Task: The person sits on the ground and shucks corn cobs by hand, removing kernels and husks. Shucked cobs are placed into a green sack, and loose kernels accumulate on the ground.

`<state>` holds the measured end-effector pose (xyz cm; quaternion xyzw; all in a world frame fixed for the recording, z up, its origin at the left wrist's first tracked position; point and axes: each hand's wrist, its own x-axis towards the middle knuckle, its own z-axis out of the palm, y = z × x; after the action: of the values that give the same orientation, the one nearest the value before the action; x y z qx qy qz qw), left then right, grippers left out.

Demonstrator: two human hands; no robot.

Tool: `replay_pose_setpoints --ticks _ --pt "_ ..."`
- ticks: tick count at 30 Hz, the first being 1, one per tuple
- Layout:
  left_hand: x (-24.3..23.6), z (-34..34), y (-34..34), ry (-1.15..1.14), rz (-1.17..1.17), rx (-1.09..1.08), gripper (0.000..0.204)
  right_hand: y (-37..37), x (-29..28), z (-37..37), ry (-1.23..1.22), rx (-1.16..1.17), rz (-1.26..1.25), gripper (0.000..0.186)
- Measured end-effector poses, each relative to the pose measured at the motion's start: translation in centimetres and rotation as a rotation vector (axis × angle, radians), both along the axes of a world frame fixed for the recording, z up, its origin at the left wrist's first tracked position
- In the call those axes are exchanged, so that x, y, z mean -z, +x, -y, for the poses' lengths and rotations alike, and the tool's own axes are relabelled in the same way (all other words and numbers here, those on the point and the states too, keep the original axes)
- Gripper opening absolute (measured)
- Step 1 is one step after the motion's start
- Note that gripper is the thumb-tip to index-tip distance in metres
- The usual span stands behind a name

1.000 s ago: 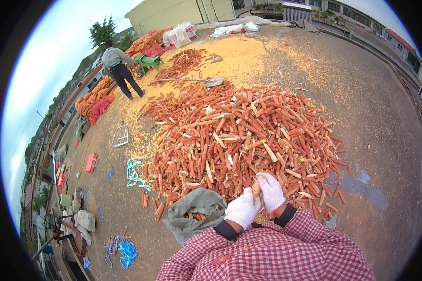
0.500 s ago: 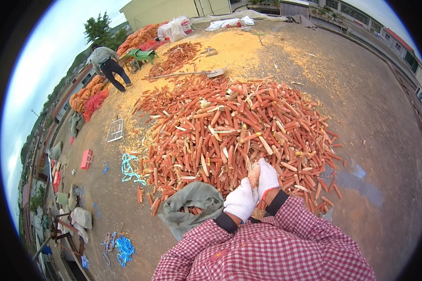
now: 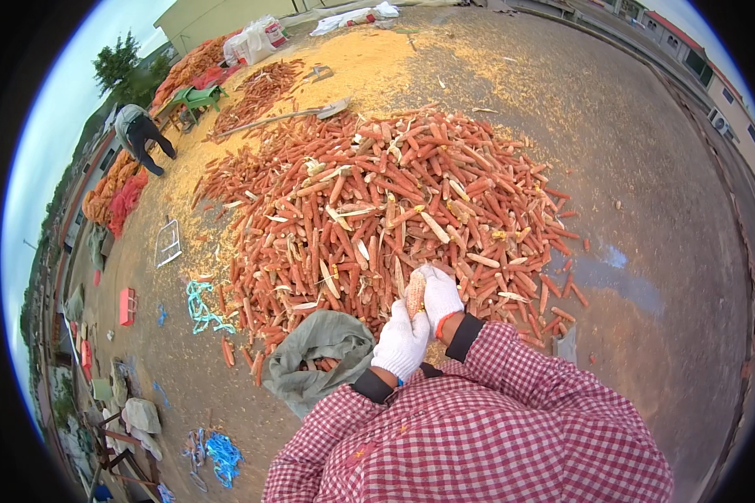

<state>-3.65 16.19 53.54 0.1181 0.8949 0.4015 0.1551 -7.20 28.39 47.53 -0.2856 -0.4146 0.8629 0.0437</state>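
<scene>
Both my hands wear white knitted gloves and meet around one pale pinkish-orange corn cob [image 3: 414,295] at the near edge of a large heap. My left hand [image 3: 401,342] closes on the cob's lower part. Against its upper right side, my right hand [image 3: 442,295] is closed too, its fingertips partly hidden. In front of them spreads the heap of reddish corn cobs [image 3: 377,218], with some pale husks among them. Just left of my left hand lies a grey-green sack [image 3: 298,381], its mouth open and several cobs inside.
A shovel [image 3: 331,109] lies beyond the heap, near spread yellow kernels [image 3: 369,54]. Far left, another person [image 3: 143,134] bends beside a green machine [image 3: 197,98]. Turquoise cord [image 3: 201,306], a red box [image 3: 127,307], blue twine [image 3: 223,457] and stones [image 3: 143,415] lie at left.
The whole view has swung, so the heap and sack sit farther left in it. Both hands stay together on the cob. The other person in the distance is bent lower.
</scene>
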Motion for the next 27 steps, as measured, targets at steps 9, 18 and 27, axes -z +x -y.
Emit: replay_pose_setpoints --ticks 9,18,27 --pt "2.4 0.7 -0.8 0.267 0.262 -0.039 0.033 2.1 -1.9 0.0 0.071 -0.193 -0.139 0.028" --pt "-1.8 1.9 -0.9 0.721 0.888 -0.233 0.033 3.5 -4.8 0.3 0.148 -0.328 -0.180 0.033" --pt "-2.8 0.9 -0.3 0.748 0.949 -0.430 0.050 1.5 -0.9 0.6 0.695 -0.222 -0.250 0.030"
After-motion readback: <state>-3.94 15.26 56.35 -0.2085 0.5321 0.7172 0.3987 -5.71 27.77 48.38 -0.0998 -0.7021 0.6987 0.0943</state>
